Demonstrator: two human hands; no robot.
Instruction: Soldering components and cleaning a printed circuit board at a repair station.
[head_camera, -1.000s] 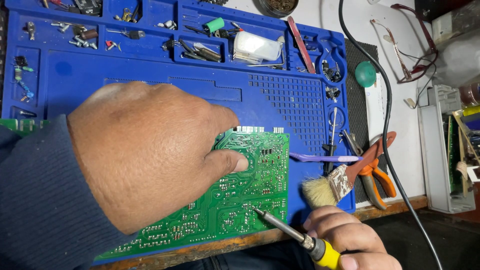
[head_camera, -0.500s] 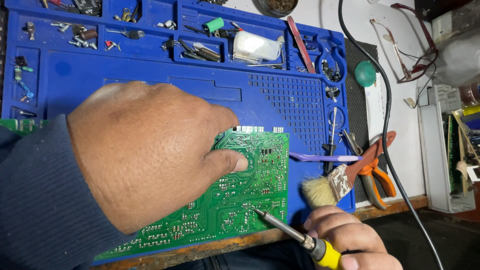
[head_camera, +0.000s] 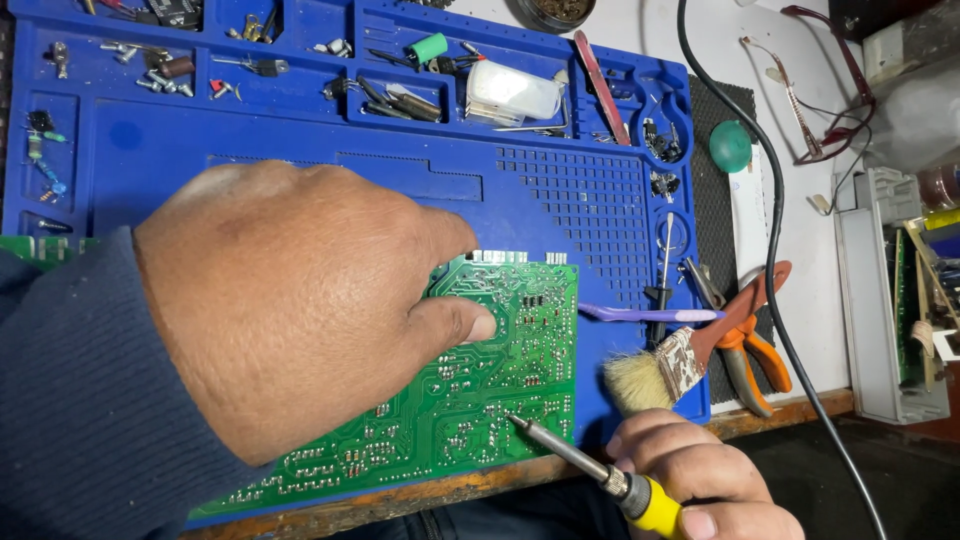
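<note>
A green circuit board (head_camera: 500, 370) lies solder side up on a blue work mat (head_camera: 400, 190). My left hand (head_camera: 300, 300) rests flat on the board, thumb pressed on its middle, pinning it to the mat. My right hand (head_camera: 700, 480) grips a soldering iron (head_camera: 590, 465) with a yellow handle at the lower right. The iron's metal tip touches the board near its lower right edge. Much of the board is hidden under my left hand.
A paintbrush (head_camera: 660, 370), orange-handled pliers (head_camera: 745, 335) and a purple tool (head_camera: 650, 314) lie right of the board. Mat trays at the top hold several screws and small parts. A black cable (head_camera: 775, 250) runs down the right side. Glasses (head_camera: 800, 80) lie far right.
</note>
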